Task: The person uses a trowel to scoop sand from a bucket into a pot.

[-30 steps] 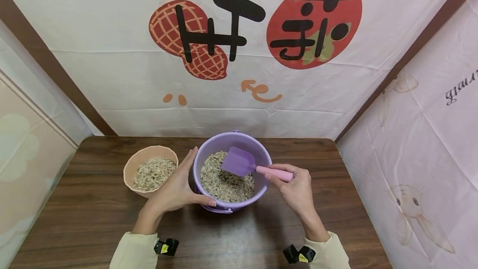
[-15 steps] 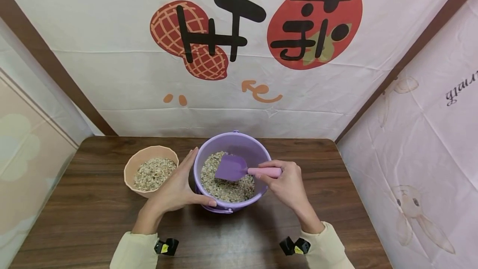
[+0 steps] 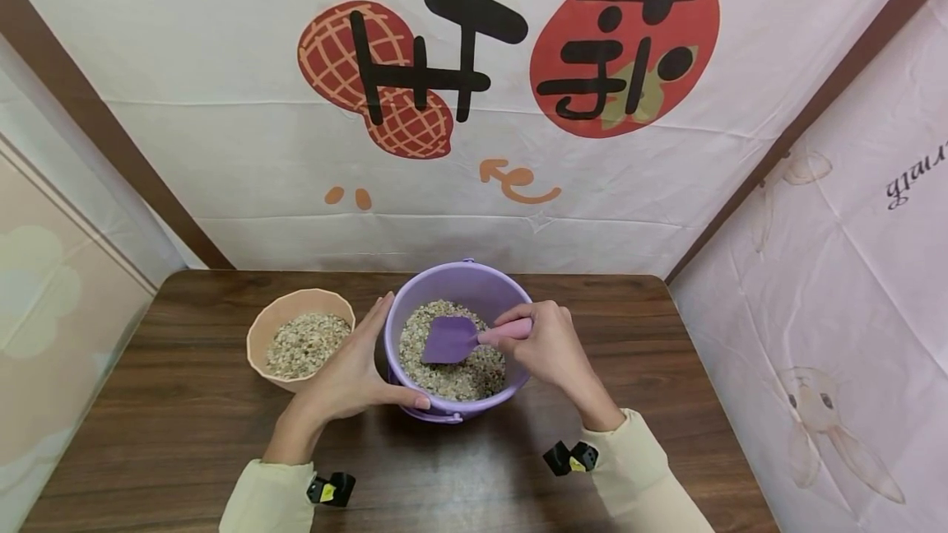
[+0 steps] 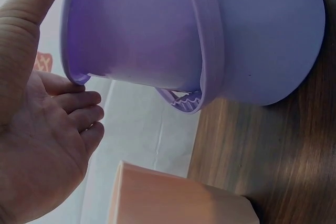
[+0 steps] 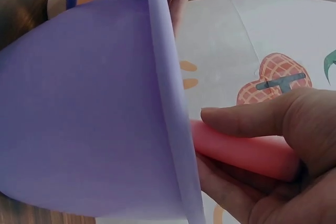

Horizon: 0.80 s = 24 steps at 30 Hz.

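Note:
A purple bucket holds coarse beige gravel-like grains. My left hand grips the bucket at its left rim, thumb over the front edge and fingers along the far left side. In my right hand is the pink handle of a toy shovel, pinched between thumb and fingers. Its purple blade lies inside the bucket, low over the grains. From the right wrist, the bucket wall hides the blade and only the pink handle shows.
A peach bowl with similar grains stands left of the bucket, close beside my left hand. Both containers are on a dark wooden table. A printed white cloth hangs behind the table's far edge.
My right hand has moved left and slightly up in the head view, taking the shovel further into the bucket and lower toward the grains. The left hand and both containers have stayed put.

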Each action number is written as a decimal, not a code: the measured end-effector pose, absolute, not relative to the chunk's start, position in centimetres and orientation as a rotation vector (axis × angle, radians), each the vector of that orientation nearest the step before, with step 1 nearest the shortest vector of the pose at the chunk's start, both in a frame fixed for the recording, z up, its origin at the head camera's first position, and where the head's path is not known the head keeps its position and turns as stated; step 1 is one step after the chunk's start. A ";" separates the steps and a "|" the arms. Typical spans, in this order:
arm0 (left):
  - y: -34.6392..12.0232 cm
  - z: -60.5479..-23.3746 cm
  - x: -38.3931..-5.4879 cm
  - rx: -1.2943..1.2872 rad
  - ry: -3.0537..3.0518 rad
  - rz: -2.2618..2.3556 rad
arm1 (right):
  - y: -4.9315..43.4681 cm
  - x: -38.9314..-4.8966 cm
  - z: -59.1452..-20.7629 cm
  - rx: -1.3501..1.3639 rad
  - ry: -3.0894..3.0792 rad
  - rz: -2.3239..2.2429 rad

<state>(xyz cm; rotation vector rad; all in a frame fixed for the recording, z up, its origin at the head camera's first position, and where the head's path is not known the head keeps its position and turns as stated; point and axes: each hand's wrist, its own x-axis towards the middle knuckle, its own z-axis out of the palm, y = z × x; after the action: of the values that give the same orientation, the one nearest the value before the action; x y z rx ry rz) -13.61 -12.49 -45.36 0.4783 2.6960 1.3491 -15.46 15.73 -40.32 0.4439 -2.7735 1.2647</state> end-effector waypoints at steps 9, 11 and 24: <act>-12.5 -45.4 -13.6 0.483 2.692 1.362 | 16.1 -16.0 -40.2 0.461 -2.799 1.237; -12.5 -45.4 -13.6 0.486 2.692 1.360 | 16.3 -16.0 -40.3 0.449 -2.801 1.211; -12.5 -45.4 -13.6 0.481 2.695 1.358 | 17.3 -16.4 -41.1 0.724 -2.731 1.031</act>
<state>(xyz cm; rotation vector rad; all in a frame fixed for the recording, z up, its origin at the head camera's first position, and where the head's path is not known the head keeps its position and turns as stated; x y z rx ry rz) -13.62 -12.52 -45.44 0.4812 2.6954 1.3582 -16.39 17.26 -41.09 0.7243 -2.7314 1.0313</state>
